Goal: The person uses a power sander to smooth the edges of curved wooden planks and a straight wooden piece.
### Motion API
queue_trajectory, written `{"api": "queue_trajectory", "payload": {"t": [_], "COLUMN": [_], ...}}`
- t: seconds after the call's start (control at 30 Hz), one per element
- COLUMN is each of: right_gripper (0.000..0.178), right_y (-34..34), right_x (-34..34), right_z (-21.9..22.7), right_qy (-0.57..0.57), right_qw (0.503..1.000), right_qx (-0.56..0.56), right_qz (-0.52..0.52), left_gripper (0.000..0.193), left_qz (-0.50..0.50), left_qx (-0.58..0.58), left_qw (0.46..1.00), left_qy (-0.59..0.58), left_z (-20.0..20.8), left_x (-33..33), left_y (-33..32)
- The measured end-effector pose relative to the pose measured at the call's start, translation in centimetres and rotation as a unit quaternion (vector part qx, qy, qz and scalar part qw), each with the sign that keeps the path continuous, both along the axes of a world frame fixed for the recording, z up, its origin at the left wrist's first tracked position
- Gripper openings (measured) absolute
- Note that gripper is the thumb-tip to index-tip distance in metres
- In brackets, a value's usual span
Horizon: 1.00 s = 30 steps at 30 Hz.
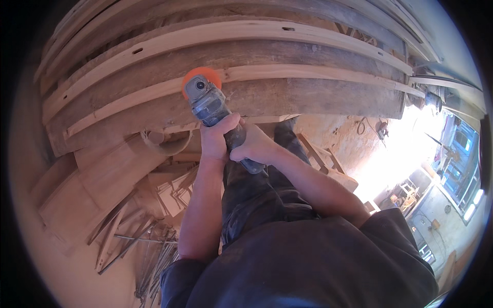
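Both my hands are closed around a grey angle grinder (pixel 208 106) with a round orange disc (pixel 215 77) at its far end. My left hand (pixel 214 134) wraps the body just behind the gear head. Farther back, my right hand (pixel 252 143) grips the rear of the body. The disc lies over a long, narrow light wooden strip (pixel 287 73) on the workbench (pixel 339 102); whether it touches the wood cannot be made out. Beyond it runs a wider wooden rail (pixel 246 32) with small oval slots cut in it.
More long boards lie toward the far edge. Below the bench at left are wooden panels (pixel 113 177), and a bundle of thin metal rods (pixel 156 267) is at lower left. A small wooden frame (pixel 323 159) stands right of my legs. Bright light enters at right beside a window (pixel 457 143).
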State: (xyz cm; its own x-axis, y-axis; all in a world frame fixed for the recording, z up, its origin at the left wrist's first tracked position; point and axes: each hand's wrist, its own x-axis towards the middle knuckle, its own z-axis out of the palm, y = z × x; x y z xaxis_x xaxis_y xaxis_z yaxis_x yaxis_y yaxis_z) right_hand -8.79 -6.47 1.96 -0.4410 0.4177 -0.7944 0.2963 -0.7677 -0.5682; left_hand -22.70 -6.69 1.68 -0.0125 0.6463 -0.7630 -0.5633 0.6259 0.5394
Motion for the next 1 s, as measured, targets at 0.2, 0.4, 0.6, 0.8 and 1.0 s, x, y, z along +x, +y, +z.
{"api": "queue_trajectory", "payload": {"t": [0.2,0.4,0.6,0.8,1.0], "right_gripper": [0.073,0.072,0.057,0.04,0.04], "right_y": [-1.0,-1.4,-2.8,-4.3,-2.1], "right_x": [8.5,20.2,33.3,43.8,38.6], "right_z": [0.4,0.8,1.0,0.8,1.2], "right_qy": [-0.026,0.002,-0.015,-0.008,0.006], "right_qw": [0.999,0.995,0.978,0.938,0.961], "right_qx": [0.017,0.008,0.014,-0.008,0.037], "right_qz": [-0.042,-0.101,-0.206,-0.347,-0.276], "left_gripper": [0.021,0.021,0.021,0.034,0.029], "left_qz": [-0.016,-0.057,-0.115,-0.252,-0.183], "left_qx": [0.015,-0.003,0.028,0.033,0.049], "left_qw": [1.0,0.998,0.993,0.967,0.982], "left_qy": [-0.001,-0.007,-0.028,0.013,-0.001], "left_z": [-0.9,-0.6,-1.1,-1.0,-1.5], "left_x": [8.3,20.2,34.1,45.6,40.6], "left_y": [-0.2,0.3,1.1,3.4,3.5]}}
